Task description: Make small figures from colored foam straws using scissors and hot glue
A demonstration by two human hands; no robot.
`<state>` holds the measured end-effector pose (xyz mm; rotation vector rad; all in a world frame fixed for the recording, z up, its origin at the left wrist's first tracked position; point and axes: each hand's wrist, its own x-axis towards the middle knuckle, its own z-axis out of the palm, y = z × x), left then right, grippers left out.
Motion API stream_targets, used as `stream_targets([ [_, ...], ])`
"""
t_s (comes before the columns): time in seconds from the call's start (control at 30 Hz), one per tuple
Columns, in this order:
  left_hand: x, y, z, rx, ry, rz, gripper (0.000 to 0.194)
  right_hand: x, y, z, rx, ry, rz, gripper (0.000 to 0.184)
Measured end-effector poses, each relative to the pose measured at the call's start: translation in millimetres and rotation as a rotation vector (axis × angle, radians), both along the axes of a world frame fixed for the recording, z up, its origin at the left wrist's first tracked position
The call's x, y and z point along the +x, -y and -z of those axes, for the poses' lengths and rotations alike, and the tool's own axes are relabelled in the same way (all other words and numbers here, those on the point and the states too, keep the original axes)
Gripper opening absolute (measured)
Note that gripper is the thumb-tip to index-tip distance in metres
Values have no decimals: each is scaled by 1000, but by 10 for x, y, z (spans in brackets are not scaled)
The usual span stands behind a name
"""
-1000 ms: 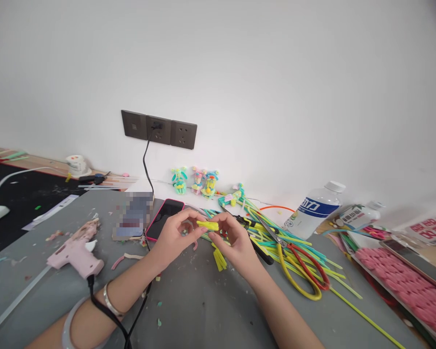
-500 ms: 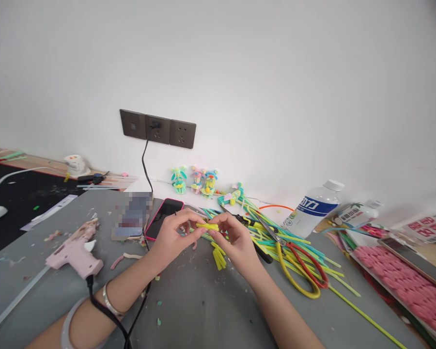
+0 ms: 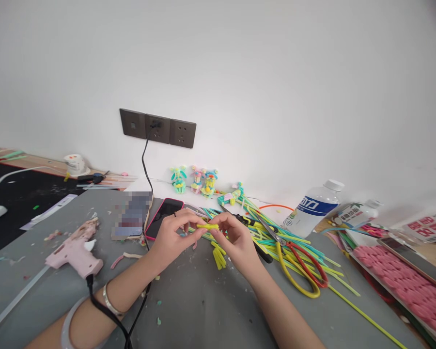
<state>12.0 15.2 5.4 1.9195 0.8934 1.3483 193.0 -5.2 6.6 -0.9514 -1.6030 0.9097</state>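
A short yellow pipe cleaner piece (image 3: 208,226) is pinched at both ends above the grey table. My left hand (image 3: 176,235) has its thumb and fingertips closed on the left end. The right end sits between the thumb and index finger of my right hand (image 3: 234,237). Just below, cut yellow pieces (image 3: 219,257) lie on the table, partly covered by my right hand. Right of my hands spreads a heap of yellow and teal pipe cleaners (image 3: 294,252), with scissors (image 3: 298,271) with red and yellow handles on top.
A pink glue gun (image 3: 76,252) with a black cord lies left of my forearm. Two phones, one pink-edged (image 3: 163,218), rest behind my left hand. Small fuzzy figures (image 3: 210,183) stand by the wall. A clear bottle (image 3: 314,208) leans at the right, near pink braided material (image 3: 403,286).
The yellow piece looks narrower at its middle than before, as if squeezed or twisted. Both hands keep nearly the same place, and the view has shifted very slightly.
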Motion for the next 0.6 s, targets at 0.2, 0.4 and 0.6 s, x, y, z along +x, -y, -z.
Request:
stream_targets([
  [0.2, -13, -6, 42, 61, -20, 15, 6, -2, -19, 36, -59, -67, -54, 15],
  [0.4, -18, -25, 57, 163, 22, 5, 6, 21, -27, 9, -65, -55, -75, 18],
  [0.6, -9, -34, 84, 179, 52, 9, 9, 49, -36, 30, -70, -82, -103, 17],
])
